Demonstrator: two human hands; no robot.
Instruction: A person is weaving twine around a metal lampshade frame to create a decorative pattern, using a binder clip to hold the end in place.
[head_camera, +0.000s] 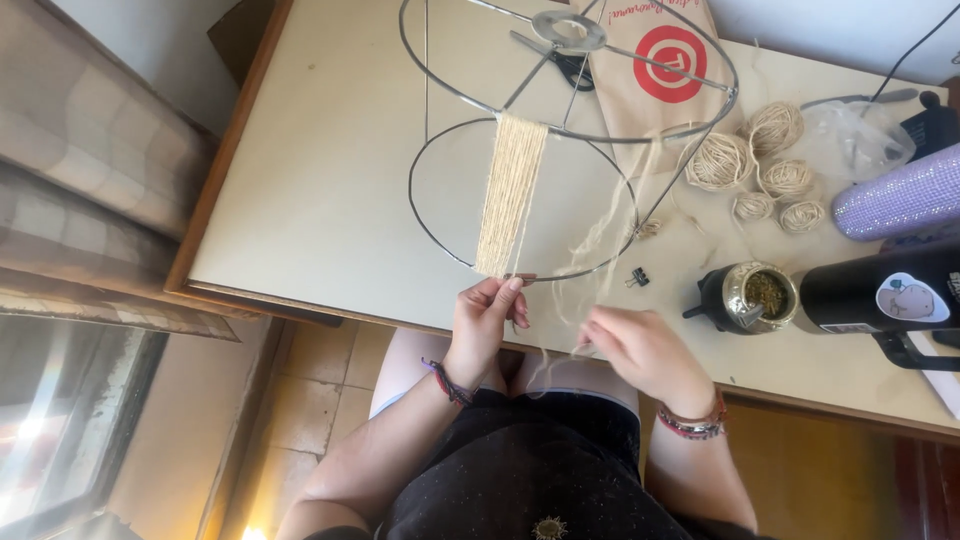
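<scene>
Two hands work at the near rim of a wire lampshade frame (560, 130) lying on the worktop (320, 180) — left hand (485, 320) has its grip pinched on the ring beside the band of wound twine (510, 195), right hand (640, 350) holds a loose twine strand (590, 260), grip closed on it. Several twine balls (750, 160), a binder clip (639, 277), a metal cup (755, 297), black flask (880, 295) and scissors (560, 55) crowd the right side — none blocks the hands.

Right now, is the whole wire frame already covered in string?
No: only one narrow band of cream string runs between the two rings of the wire frame; the rest is bare metal.
</scene>
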